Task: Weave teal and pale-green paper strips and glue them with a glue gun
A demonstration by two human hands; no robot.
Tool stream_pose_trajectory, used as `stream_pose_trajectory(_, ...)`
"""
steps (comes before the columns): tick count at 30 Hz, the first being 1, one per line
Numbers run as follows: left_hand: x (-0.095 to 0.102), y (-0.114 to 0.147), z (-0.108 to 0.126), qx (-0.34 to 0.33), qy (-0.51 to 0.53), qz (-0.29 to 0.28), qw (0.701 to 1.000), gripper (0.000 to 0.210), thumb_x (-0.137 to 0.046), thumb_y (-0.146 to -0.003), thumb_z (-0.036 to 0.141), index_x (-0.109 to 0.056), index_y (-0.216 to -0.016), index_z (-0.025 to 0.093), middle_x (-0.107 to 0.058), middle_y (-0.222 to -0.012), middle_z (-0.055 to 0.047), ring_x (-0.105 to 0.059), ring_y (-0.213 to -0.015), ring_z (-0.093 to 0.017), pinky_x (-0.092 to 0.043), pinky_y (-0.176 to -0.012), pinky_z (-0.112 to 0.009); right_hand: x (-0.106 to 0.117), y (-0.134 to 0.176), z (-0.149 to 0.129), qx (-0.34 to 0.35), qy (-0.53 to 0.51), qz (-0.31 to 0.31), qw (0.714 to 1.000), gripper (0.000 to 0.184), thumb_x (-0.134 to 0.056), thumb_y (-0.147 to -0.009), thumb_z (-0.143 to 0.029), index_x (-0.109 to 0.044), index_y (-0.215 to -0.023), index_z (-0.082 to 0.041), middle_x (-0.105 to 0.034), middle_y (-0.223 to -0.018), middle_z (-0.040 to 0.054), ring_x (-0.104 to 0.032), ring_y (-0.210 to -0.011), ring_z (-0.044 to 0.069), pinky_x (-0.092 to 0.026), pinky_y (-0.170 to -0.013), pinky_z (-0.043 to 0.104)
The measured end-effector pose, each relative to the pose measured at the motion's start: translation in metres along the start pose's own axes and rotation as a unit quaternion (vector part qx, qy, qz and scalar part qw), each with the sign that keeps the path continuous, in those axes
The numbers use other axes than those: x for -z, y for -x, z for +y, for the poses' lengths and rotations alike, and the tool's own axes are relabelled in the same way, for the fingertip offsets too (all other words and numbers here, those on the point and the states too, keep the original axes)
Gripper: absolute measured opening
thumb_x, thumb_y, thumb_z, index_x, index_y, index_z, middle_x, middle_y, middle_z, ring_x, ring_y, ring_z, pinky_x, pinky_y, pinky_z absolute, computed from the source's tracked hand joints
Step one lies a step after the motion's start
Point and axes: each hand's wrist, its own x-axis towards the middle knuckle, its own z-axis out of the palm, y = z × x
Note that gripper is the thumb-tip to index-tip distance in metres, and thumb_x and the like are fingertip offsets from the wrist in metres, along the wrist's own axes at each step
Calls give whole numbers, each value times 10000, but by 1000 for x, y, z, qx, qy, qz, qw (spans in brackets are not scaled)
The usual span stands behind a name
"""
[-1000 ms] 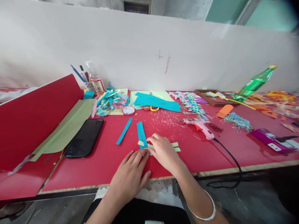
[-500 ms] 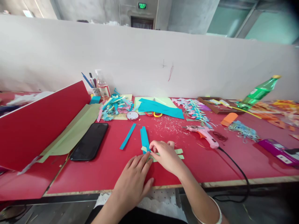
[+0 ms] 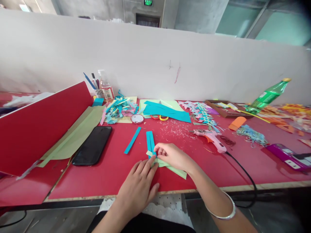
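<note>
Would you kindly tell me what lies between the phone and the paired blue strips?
In the head view, a single blue strip lies between the phone and the paired strips.

Phone (image 3: pixel 92 145) left, strips (image 3: pixel 148 142) between, glue gun (image 3: pixel 213 138) right

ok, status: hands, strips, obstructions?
Left hand flat, touching green strips crossed with blue strips. Right hand curled at crossing, grip unclear. Glue gun lies right, clear of both hands.
</note>
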Motion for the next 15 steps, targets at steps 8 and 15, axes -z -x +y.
stream_pose_trajectory(8, 1, -1, 0, 6, 4, -8, 1000, 423, -385, -846, 392, -456, -1205, 179, -447, -1290, -52, -434, -1120, -224, -342, -945, -364, 25, 16, 4, -109, -64, -76, 989, 203, -358, -832, -250, -532, -920, -195, -506, -712, -22, -448, -451, 50, -352, -438, 176)
stream_pose_trajectory(15, 2, -2, 1, 4, 16, -12, 1000, 422, -390, -846, 385, -439, -1214, 185, -456, -1277, -43, -431, -1122, -208, -334, -955, -356, 33, 41, 6, -94, -49, -89, 990, 261, -521, -722, -200, -538, -982, -191, -545, -848, 9, -477, -529, 51, -366, -466, 165)
